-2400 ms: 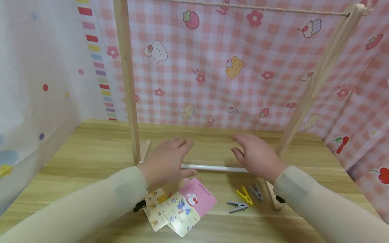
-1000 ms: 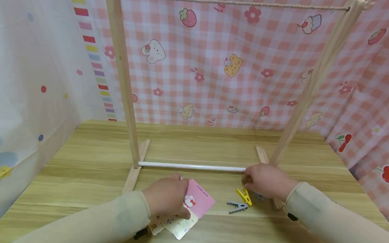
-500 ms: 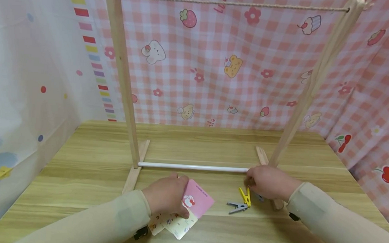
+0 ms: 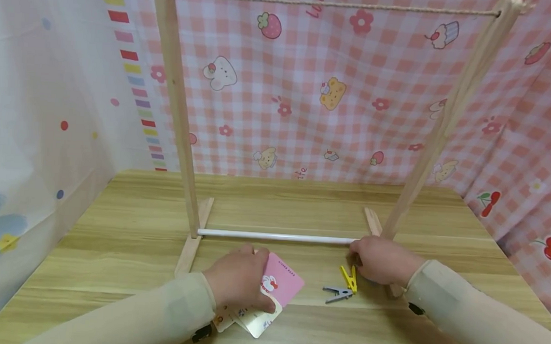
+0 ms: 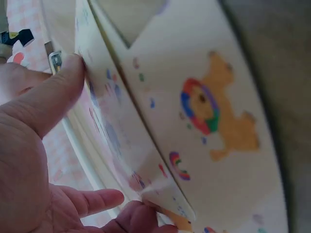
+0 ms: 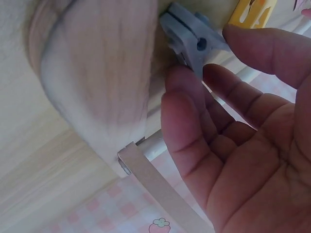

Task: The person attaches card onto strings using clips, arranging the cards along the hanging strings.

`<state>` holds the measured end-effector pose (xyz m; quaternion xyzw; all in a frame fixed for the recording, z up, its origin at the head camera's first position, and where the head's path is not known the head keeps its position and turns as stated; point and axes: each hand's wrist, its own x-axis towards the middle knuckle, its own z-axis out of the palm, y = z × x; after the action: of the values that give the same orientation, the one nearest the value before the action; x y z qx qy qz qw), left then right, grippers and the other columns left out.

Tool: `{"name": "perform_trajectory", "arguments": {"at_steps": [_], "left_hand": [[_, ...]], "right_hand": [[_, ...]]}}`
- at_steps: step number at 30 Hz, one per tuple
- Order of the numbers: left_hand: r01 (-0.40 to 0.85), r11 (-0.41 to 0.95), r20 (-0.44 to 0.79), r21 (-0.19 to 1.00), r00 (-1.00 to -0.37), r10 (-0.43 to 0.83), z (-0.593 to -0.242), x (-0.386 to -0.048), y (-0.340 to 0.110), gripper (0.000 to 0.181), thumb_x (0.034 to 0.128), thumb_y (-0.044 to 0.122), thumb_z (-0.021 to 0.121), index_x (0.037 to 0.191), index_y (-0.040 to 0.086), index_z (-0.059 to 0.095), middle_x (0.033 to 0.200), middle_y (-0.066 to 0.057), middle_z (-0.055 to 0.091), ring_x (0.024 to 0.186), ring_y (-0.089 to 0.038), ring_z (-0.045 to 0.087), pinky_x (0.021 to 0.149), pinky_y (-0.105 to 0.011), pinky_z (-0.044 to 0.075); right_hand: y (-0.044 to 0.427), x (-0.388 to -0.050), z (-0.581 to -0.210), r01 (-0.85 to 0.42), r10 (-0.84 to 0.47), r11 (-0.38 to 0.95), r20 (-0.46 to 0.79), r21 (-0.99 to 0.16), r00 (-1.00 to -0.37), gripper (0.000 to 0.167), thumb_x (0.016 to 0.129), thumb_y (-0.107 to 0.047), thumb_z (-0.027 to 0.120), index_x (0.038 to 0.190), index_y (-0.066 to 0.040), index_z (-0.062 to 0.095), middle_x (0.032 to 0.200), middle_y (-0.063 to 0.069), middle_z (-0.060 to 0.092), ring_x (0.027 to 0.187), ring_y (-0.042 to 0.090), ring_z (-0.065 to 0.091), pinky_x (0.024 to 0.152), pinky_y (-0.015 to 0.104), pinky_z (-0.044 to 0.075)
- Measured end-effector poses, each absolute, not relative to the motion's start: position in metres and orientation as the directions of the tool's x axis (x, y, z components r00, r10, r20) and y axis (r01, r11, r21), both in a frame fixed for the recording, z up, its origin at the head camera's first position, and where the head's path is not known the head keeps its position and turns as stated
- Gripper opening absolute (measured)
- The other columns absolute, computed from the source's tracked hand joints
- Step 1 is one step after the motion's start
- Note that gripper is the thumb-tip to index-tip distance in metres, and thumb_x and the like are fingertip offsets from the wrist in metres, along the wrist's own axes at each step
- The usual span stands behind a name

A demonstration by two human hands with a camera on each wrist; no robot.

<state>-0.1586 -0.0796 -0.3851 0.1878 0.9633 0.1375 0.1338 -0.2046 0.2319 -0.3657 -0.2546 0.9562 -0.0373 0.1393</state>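
In the head view my left hand (image 4: 237, 279) lies over a small pile of printed cards, curled with thumb and fingers at opposite edges of the cream card (image 4: 267, 322). A pink card (image 4: 287, 279) with a white rabbit sticks out to its right. The left wrist view shows another cream card (image 5: 228, 121) with an orange animal under the gripped one. My right hand (image 4: 383, 261), near the stand's right foot, pinches a grey clothespin (image 6: 192, 36) between thumb and fingers; the hand mostly hides it in the head view.
A yellow clothespin (image 4: 350, 280) and a second grey clothespin (image 4: 337, 293) lie left of my right hand. Behind stands a wooden frame with a left post (image 4: 176, 94), a right post (image 4: 451, 119), a rope (image 4: 331, 4) on top and a white rod (image 4: 277, 237) low down.
Both hands have come down from above the rod: the left onto the cards, the right onto the grey clothespin. The yellow clothespin has turned slightly, and the cream card's near corner has shifted.
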Motion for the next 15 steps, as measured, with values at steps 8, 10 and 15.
{"name": "perform_trajectory", "arguments": {"at_steps": [8, 10, 15], "left_hand": [[0.288, 0.882, -0.223, 0.372, -0.895, 0.386, -0.384, -0.1603, -0.0776, 0.096, 0.0623, 0.047, 0.1, 0.135, 0.002, 0.056, 0.1, -0.005, 0.056, 0.077, -0.017, 0.057, 0.072, -0.034, 0.054], [0.264, 0.88, -0.239, 0.396, -0.895, 0.376, -0.3829, -0.1609, -0.0773, 0.097, 0.0621, 0.043, 0.101, 0.137, 0.001, 0.056, 0.101, -0.006, 0.056, 0.078, -0.018, 0.057, 0.071, -0.035, 0.055], [0.252, 0.876, -0.252, 0.412, -0.892, 0.375, -0.3807, -0.1611, -0.0769, 0.098, 0.0639, 0.039, 0.101, 0.141, 0.0, 0.054, 0.104, -0.008, 0.057, 0.077, -0.018, 0.058, 0.069, -0.034, 0.054]], "right_hand": [[0.2337, -0.206, -0.3684, -0.512, -0.527, 0.849, -0.153, -0.128, -0.836, 0.011, 0.091, -0.007, 0.076, 0.102, -0.009, 0.073, 0.093, 0.001, 0.072, 0.08, 0.01, 0.06, 0.076, 0.036, 0.059], [0.2341, -0.2065, -0.3687, -0.513, -0.527, 0.849, -0.147, -0.129, -0.837, 0.012, 0.09, -0.007, 0.076, 0.102, -0.009, 0.073, 0.093, 0.001, 0.072, 0.079, 0.01, 0.06, 0.076, 0.036, 0.059], [0.2345, -0.2067, -0.3683, -0.514, -0.53, 0.847, -0.133, -0.135, -0.838, 0.014, 0.09, -0.007, 0.077, 0.103, -0.008, 0.074, 0.093, 0.001, 0.072, 0.078, 0.009, 0.059, 0.074, 0.035, 0.058]]}}
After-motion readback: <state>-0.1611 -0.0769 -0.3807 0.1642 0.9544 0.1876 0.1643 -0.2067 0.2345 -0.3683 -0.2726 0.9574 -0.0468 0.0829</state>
